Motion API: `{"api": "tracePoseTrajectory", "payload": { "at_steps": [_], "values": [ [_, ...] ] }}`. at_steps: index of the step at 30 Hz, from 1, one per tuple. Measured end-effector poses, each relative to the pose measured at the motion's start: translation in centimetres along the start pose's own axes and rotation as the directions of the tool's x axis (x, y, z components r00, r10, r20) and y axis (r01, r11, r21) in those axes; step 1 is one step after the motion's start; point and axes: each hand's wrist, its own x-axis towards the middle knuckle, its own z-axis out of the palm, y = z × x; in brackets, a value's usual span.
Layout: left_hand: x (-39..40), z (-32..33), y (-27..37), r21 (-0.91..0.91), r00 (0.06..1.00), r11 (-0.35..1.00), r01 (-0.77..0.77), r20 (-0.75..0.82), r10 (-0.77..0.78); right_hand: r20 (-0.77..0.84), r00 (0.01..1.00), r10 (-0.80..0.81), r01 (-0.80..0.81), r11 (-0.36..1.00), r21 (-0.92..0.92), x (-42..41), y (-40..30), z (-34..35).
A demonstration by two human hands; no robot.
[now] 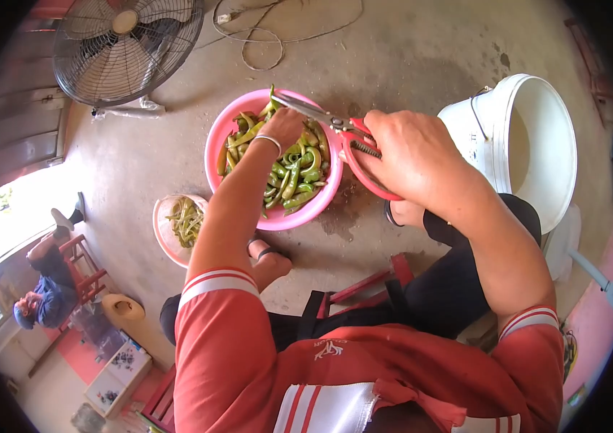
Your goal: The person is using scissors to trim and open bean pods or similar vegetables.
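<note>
A pink plastic basin of green peppers stands on the floor before me. My left hand, a bracelet at its wrist, reaches in among the peppers. Its fingertips are partly hidden beneath scissor blades, so I cannot tell whether they grip a pepper. One long green pepper sticks up beside these fingers, crossing the basin's far rim. Red-handled scissors are in my right hand, right of the basin. Their blades point left over my left hand, tips close to the upright pepper.
A small basket with thin green pieces stands left of the basin. To the right is a white bucket, its mouth facing right. A fan and a looped cable lie beyond. A person sits far left.
</note>
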Motion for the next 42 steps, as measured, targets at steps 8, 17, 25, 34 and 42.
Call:
{"api": "tracePoseTrajectory", "payload": {
  "at_steps": [8,17,25,34,42],
  "values": [
    [-11.8,-0.2,0.2,-0.845,0.497,-0.462,0.271,0.533,-0.684,0.181,0.983,0.015,-0.030,0.996,0.079,0.3,-1.7,0.3],
    [-16.2,-10.6,7.0,-0.233,0.609,-0.811,-0.536,0.559,-0.563,0.411,0.911,-0.029,-0.040,0.987,0.158,-1.7,-3.4,4.0],
    [-15.9,-11.7,8.2,-0.291,0.633,-0.806,-0.516,0.505,-0.587,0.529,0.849,0.020,-0.085,0.991,0.100,-1.2,-3.6,3.9],
    [-14.9,-11.8,8.3,-0.277,0.641,-0.801,-0.531,0.487,-0.593,0.499,0.865,0.054,-0.155,0.974,0.164,-1.5,-3.6,3.6],
    [-15.0,-11.5,7.2,-0.289,0.633,-0.817,-0.499,0.522,-0.572,0.457,0.889,0.021,-0.108,0.980,0.166,-1.6,-3.5,3.8]
  ]
}}
